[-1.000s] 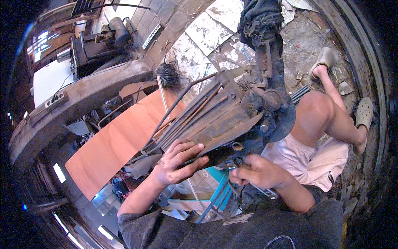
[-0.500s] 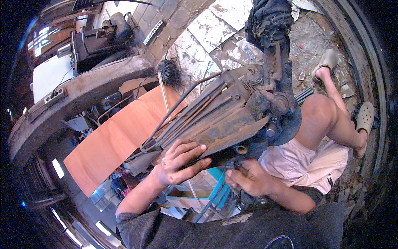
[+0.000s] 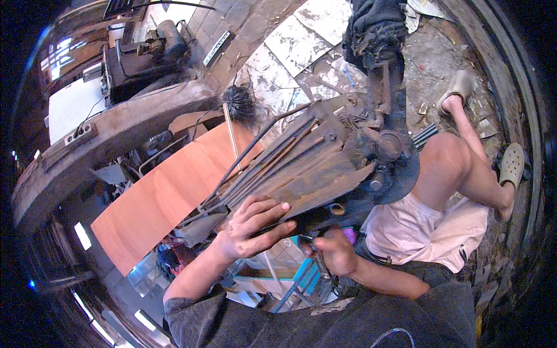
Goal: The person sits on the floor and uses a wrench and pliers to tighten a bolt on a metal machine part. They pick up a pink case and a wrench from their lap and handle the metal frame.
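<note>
One right hand, curled but way too blurry from here to tell what it's pinching, is just this side of the rusty tray. Left hand bends over its edge, grip unclear. Rods on top, orange board beyond.

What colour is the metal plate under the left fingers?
The metal plate is rusty brown, clearest in the head view.
</note>
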Demonstrator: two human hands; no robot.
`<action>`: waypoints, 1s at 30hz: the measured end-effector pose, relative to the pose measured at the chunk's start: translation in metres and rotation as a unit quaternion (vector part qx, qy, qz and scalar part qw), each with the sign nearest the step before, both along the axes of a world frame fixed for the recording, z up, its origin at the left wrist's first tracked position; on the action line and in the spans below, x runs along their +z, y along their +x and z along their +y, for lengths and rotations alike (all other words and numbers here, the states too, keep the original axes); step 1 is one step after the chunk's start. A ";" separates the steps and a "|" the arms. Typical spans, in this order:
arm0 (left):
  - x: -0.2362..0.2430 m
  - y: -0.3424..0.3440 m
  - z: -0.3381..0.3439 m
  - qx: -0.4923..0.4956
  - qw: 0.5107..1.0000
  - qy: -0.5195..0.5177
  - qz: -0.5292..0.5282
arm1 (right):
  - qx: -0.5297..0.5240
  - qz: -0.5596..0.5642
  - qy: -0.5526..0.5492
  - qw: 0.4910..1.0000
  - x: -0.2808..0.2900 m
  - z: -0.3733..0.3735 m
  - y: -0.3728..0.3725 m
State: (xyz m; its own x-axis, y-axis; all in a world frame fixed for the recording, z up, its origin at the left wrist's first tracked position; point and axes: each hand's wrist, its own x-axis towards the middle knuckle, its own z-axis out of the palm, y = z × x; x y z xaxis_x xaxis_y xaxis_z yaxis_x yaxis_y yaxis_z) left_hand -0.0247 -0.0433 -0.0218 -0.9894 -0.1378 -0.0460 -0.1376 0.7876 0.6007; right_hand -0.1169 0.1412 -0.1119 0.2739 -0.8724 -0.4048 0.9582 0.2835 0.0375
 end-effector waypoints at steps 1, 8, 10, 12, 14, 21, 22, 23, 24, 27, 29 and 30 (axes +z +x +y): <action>0.000 0.000 0.000 -0.001 1.000 -0.003 0.005 | -0.035 -0.073 0.015 0.997 0.001 0.000 0.000; -0.006 0.002 0.001 0.001 1.000 -0.010 0.026 | 0.036 -0.006 0.050 0.998 0.005 -0.012 -0.010; -0.007 0.003 0.003 0.003 1.000 -0.012 0.028 | 0.064 0.143 0.092 0.983 0.011 -0.009 0.000; -0.007 0.004 0.003 0.004 0.999 -0.014 0.028 | 0.080 0.178 0.129 0.972 0.015 -0.010 0.001; -0.007 0.003 0.002 -0.001 0.999 -0.014 0.029 | 0.085 0.103 0.163 0.977 0.021 -0.018 -0.010; -0.007 0.002 0.002 -0.002 0.999 -0.024 0.033 | 0.121 0.026 0.116 0.985 0.010 -0.026 -0.018; -0.005 0.001 0.002 -0.002 0.999 -0.022 0.031 | 0.124 0.005 0.111 0.986 0.010 -0.028 -0.020; -0.004 0.000 0.002 -0.003 0.999 -0.020 0.028 | 0.122 -0.021 0.103 0.987 0.010 -0.028 -0.023; -0.004 0.000 0.001 -0.005 1.000 -0.018 0.025 | 0.118 -0.048 0.095 0.987 0.007 -0.029 -0.025; -0.004 0.000 0.000 -0.006 1.000 -0.015 0.019 | 0.146 -0.044 0.052 0.987 0.001 -0.030 -0.039; -0.005 0.001 0.000 -0.004 1.000 -0.017 0.020 | 0.163 -0.032 0.034 0.986 -0.001 -0.030 -0.043; -0.005 0.001 0.000 -0.004 1.000 -0.017 0.021 | 0.162 -0.035 0.032 0.986 -0.003 -0.029 -0.043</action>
